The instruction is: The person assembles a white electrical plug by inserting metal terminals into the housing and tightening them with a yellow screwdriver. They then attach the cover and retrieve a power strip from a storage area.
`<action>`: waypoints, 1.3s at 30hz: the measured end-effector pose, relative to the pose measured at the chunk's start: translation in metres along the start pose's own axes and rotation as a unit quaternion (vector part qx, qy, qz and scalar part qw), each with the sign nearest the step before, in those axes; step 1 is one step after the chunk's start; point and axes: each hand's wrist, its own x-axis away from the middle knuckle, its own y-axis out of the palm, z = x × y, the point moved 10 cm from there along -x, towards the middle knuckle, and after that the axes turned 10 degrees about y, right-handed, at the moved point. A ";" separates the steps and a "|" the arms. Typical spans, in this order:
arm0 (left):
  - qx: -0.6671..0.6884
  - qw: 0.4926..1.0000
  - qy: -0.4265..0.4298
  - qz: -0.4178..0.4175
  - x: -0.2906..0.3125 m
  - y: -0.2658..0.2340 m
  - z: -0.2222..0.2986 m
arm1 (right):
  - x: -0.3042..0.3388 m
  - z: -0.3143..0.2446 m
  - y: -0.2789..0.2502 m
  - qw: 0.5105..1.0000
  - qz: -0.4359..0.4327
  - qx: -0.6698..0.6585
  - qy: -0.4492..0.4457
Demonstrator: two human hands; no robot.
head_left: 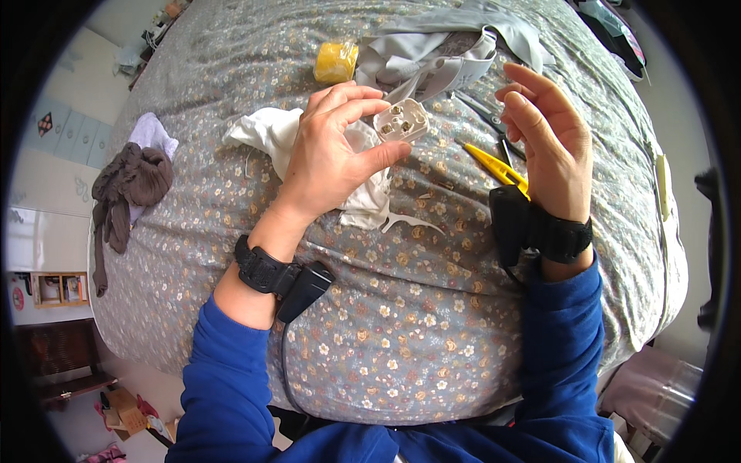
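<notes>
My left hand (328,154) grips a small white plastic plug housing (401,121) between thumb and fingers. Its inner side is uncovered, with several brass-coloured metal parts showing. Over the bed at the right, my right hand (549,143) is raised apart from the housing. Its thumb and fingertips are drawn together; anything between them is too small or hidden to make out. Below my left hand lies a crumpled white cloth or bag (266,131), with a thin white strip (413,222) by its lower end. A yellow-handled tool (494,166) rests beside my right hand, partly covered by it.
A floral bedspread (401,332) forms the work surface. Toward the far side are a yellow tape roll (336,63) and a grey garment (440,50). Dark slim tools (488,114) lie near my right fingers. Brown clothing (135,177) sits at the left edge.
</notes>
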 end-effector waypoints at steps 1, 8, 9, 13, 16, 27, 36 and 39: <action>0.001 1.000 -0.005 0.006 -0.002 0.000 -0.003 | -0.001 0.002 -0.003 1.000 0.011 0.014 0.012; -0.002 0.999 -0.046 -0.007 0.005 0.015 -0.026 | 0.000 0.005 -0.002 0.999 0.005 -0.034 0.028; 0.000 0.999 -0.047 -0.009 0.006 0.016 -0.028 | 0.000 0.006 -0.002 0.999 0.003 -0.033 0.028; -0.003 0.999 -0.043 -0.009 0.009 0.019 -0.029 | 0.000 0.005 -0.002 0.999 -0.002 -0.029 0.018; 0.003 0.999 -0.052 -0.008 0.009 0.018 -0.029 | 0.000 0.004 -0.002 1.000 0.004 -0.019 0.015; 0.042 0.993 -0.113 -0.017 0.022 0.010 -0.032 | 0.011 0.009 -0.015 0.995 0.004 -0.099 0.026; 0.176 0.962 -0.198 0.059 0.049 -0.056 0.000 | 0.029 -0.040 -0.012 0.983 0.137 0.105 -0.056; 0.219 0.941 -0.257 0.002 0.086 -0.099 0.030 | 0.063 -0.043 0.000 0.985 0.075 -0.111 0.105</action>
